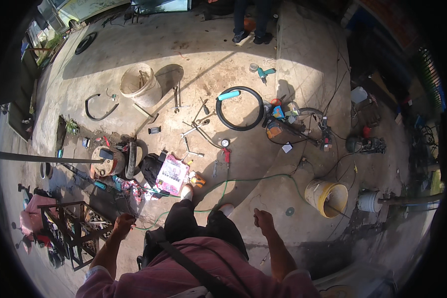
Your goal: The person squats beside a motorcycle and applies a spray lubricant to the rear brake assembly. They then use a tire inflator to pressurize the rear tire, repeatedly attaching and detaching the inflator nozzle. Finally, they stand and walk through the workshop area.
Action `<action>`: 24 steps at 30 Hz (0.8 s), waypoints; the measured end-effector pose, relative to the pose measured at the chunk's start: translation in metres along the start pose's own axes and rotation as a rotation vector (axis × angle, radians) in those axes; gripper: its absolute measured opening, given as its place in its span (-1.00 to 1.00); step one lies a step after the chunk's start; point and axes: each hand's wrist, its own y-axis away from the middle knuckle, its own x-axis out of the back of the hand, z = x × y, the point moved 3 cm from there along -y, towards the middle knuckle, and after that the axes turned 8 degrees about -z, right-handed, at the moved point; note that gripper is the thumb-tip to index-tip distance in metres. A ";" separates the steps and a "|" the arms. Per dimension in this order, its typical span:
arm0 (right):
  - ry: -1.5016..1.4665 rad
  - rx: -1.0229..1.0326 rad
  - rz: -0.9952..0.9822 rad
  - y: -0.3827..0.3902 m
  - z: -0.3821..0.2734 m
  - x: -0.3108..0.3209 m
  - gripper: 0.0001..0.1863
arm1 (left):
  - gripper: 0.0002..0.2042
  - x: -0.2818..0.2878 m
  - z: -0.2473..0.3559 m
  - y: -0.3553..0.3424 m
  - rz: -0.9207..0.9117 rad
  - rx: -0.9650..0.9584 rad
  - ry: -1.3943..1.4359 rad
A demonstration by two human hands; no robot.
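Both my arms hang apart at either side of my body. My left hand (124, 223) is closed above the ground at the left, beside a dark metal frame (74, 233); its fingers are pinched, and what they hold is too small to make out. A green hose (233, 179) runs across the floor past my shoes and ends near that hand. My right hand (263, 220) is curled closed over bare concrete, its fingers hiding whatever is in them. Ahead of my feet lies a red air inflator (227, 157) with a round gauge (225, 143).
Wrenches (188, 131), a black tire (260, 121) and a pink-and-white box (173, 174) lie ahead. A teal drill (265, 75) is farther off. Buckets stand at left (151, 94) and right (315, 191). Tangled cables (308, 131) spread rightward. Another person's legs (253, 20) show at the top.
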 end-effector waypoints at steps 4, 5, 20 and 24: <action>0.132 -0.009 0.135 0.014 0.015 -0.004 -0.66 | -0.83 0.007 0.000 -0.004 -0.058 0.078 -0.036; 0.075 -0.037 0.166 0.018 0.039 0.004 -0.68 | -0.83 0.006 0.006 -0.004 -0.084 0.089 -0.061; 0.342 0.070 0.296 0.034 0.309 0.102 -0.93 | -0.77 -0.033 0.000 -0.047 -0.203 0.060 -0.118; -0.477 -0.298 0.295 0.059 0.200 0.037 -0.76 | -0.78 -0.037 0.030 -0.032 -0.238 -0.057 -0.229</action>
